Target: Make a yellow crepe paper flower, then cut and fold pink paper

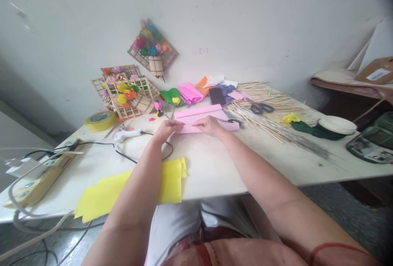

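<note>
A light pink sheet of crepe paper lies on the table in front of me, its far edge rolled or folded over. My left hand pinches the near edge at its left end. My right hand grips the same edge near the middle, thumb and fingers closed on it. The near edge looks folded into a strip between the hands. Just right of the paper, a pair of scissors is partly hidden. A white glue gun rests left of my left hand, its black cord running behind my wrist.
Yellow crepe paper overhangs the front edge under my left forearm. At left are a power strip and a tape roll. Wooden sticks, black-handled scissors and wires lie right. Flower-decorated stick frames stand behind.
</note>
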A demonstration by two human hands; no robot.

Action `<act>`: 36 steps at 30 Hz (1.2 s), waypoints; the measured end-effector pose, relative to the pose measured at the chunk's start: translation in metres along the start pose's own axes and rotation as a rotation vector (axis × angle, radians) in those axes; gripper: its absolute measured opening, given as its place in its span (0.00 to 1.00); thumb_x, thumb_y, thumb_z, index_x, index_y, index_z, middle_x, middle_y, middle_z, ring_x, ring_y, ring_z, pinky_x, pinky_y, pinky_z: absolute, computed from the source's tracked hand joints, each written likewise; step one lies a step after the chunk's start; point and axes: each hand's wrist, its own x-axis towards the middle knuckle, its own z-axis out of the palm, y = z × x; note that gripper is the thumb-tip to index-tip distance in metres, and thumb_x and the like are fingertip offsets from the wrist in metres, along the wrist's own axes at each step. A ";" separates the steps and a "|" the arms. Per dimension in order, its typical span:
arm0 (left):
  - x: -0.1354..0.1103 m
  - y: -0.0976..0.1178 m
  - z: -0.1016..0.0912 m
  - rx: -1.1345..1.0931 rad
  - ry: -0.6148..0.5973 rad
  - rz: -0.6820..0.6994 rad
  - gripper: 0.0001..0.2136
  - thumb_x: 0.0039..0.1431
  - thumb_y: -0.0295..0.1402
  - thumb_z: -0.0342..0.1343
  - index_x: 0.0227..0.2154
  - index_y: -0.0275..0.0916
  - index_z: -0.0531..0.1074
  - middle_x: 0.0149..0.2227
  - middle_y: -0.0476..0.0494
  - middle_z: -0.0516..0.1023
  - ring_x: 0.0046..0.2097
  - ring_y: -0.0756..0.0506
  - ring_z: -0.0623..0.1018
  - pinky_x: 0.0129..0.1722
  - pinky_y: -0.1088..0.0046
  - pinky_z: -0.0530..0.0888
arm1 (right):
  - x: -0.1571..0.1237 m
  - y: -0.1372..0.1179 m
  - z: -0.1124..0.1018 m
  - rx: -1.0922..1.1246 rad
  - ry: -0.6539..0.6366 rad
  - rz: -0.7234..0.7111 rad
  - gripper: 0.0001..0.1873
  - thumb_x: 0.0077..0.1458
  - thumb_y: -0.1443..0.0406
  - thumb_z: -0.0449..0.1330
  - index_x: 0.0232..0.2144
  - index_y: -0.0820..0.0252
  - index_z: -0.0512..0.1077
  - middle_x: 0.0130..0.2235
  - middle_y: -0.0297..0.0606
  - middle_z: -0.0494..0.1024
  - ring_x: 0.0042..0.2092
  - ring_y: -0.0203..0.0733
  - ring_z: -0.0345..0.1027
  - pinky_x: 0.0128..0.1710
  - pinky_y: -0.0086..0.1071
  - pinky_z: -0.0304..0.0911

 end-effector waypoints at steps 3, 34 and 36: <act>0.000 0.000 0.001 -0.024 0.006 -0.007 0.12 0.38 0.32 0.59 0.30 0.34 0.76 0.29 0.44 0.77 0.29 0.50 0.70 0.32 0.74 0.66 | 0.000 -0.001 -0.001 -0.087 -0.021 -0.018 0.15 0.47 0.71 0.54 0.35 0.52 0.76 0.38 0.30 0.78 0.42 0.37 0.71 0.41 0.28 0.63; 0.003 -0.004 0.003 -0.113 -0.031 0.064 0.22 0.36 0.36 0.64 0.38 0.33 0.73 0.19 0.51 0.69 0.23 0.54 0.66 0.26 0.77 0.62 | 0.000 -0.009 0.005 -0.242 0.043 -0.039 0.14 0.52 0.59 0.53 0.39 0.52 0.74 0.37 0.32 0.78 0.39 0.38 0.71 0.39 0.28 0.61; 0.002 -0.002 0.004 -0.089 -0.033 0.077 0.23 0.37 0.36 0.63 0.40 0.32 0.72 0.20 0.50 0.70 0.23 0.54 0.67 0.26 0.77 0.63 | 0.003 -0.013 0.008 -0.256 0.036 -0.003 0.15 0.53 0.57 0.51 0.39 0.51 0.74 0.38 0.32 0.78 0.39 0.38 0.71 0.38 0.29 0.60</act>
